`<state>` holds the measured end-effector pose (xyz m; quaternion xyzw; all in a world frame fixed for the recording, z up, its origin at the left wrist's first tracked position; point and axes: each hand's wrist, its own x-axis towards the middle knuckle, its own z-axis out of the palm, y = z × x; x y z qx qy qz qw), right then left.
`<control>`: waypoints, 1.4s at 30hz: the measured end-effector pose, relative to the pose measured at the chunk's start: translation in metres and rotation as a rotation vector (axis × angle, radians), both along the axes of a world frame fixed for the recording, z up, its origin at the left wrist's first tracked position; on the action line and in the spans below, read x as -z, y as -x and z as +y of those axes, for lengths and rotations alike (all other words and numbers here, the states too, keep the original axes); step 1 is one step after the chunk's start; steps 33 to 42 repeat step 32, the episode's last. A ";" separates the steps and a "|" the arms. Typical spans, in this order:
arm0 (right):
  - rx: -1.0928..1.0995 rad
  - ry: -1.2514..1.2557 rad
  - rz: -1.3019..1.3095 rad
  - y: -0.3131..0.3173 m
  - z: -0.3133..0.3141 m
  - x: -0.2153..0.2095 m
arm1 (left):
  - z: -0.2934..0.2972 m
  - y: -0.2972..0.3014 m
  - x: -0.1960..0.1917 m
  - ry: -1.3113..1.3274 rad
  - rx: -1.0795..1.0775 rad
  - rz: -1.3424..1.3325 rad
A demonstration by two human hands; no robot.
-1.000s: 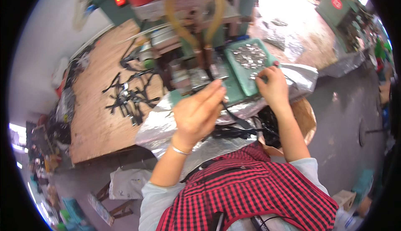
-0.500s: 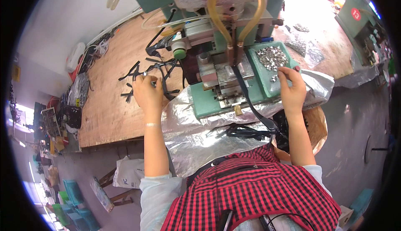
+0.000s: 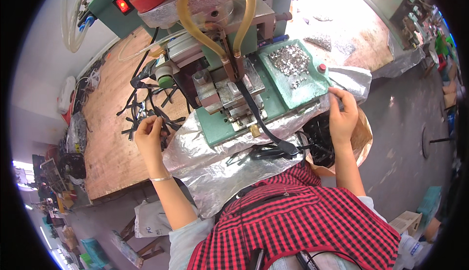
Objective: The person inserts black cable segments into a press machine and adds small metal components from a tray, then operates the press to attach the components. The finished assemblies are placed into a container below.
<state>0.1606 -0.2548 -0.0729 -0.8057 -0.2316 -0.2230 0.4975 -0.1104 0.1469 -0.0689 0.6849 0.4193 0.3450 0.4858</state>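
Note:
My left hand [image 3: 149, 133] is over the left side of the bench, thumb and fingertips pinched together beside a loose heap of black straps [image 3: 141, 111]. Whatever lies in that pinch is too small to make out. At the near right corner of a green tray [image 3: 305, 96] is my right hand [image 3: 343, 118], its thumb and forefinger close together; what they hold, if anything, does not show. Small shiny metal pieces [image 3: 289, 61] are piled in the tray. A black strap [image 3: 259, 116] hangs from the green bench machine [image 3: 215, 128] under two copper-coloured tips [image 3: 232, 67].
Silver sheeting [image 3: 205, 170] drapes the bench's front edge, with more black straps [image 3: 266, 151] on it. A brown paper-lined container [image 3: 364, 140] stands below my right forearm. A red button [image 3: 321, 68] sits by the tray. Another green machine [image 3: 386, 8] is at far right.
My right hand has moved from the metal pieces to the tray's near right corner. My left hand has drawn nearer to me, its fingers now pinched. The whole view has shifted.

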 end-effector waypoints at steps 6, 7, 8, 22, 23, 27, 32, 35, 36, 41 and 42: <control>-0.446 -0.182 -0.087 0.016 0.099 -0.079 | -0.033 -0.037 -0.012 0.100 0.168 -0.178; -0.483 -0.199 -0.156 0.013 0.117 -0.080 | -0.039 -0.043 -0.015 0.115 0.216 -0.132; -0.508 -0.240 -0.108 0.014 0.133 -0.075 | -0.044 -0.046 -0.011 0.145 0.171 -0.130; -0.722 -0.592 0.623 0.057 0.149 -0.105 | -0.125 -0.053 -0.089 -0.579 0.259 -0.587; -0.743 -0.564 0.587 0.060 0.144 -0.109 | -0.131 -0.057 -0.090 -0.748 0.322 -0.556; -0.955 -0.430 0.560 0.053 0.121 -0.112 | -0.149 -0.085 -0.088 -1.194 0.532 -0.348; -0.640 -0.389 0.624 -0.029 0.102 -0.074 | -0.148 -0.114 -0.078 -1.314 0.597 -0.349; -0.640 -0.389 0.624 -0.029 0.102 -0.074 | -0.148 -0.114 -0.078 -1.314 0.597 -0.349; -0.640 -0.389 0.624 -0.029 0.102 -0.074 | -0.148 -0.114 -0.078 -1.314 0.597 -0.349; -0.640 -0.389 0.624 -0.029 0.102 -0.074 | -0.148 -0.114 -0.078 -1.314 0.597 -0.349; -0.640 -0.389 0.624 -0.029 0.102 -0.074 | -0.148 -0.114 -0.078 -1.314 0.597 -0.349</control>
